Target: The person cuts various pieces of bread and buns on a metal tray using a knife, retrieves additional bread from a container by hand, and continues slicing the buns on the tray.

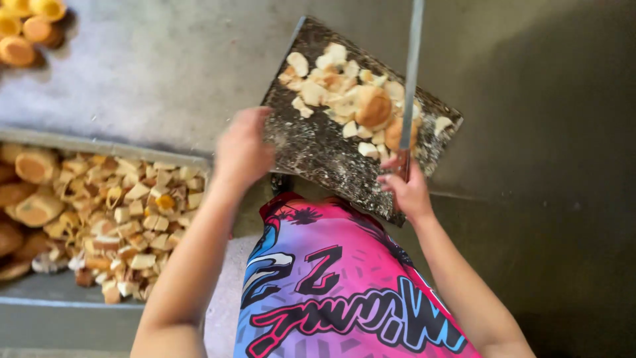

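Note:
My left hand [242,151] grips the left edge of a dark speckled cutting board [311,149], lifted and tilted above the grey floor. Several cut pieces of bread [331,83] and two rounder bun halves [372,106] lie on the board's far part. My right hand [407,189] holds the brown handle of a long knife [412,66], whose blade stands across the bread pieces at the board's right side.
A grey metal tray [59,311] at the left holds a heap of cut bread chunks [126,219] and some whole buns. More round buns [26,26] lie at the top left corner. My pink and blue shirt [331,285] fills the lower middle.

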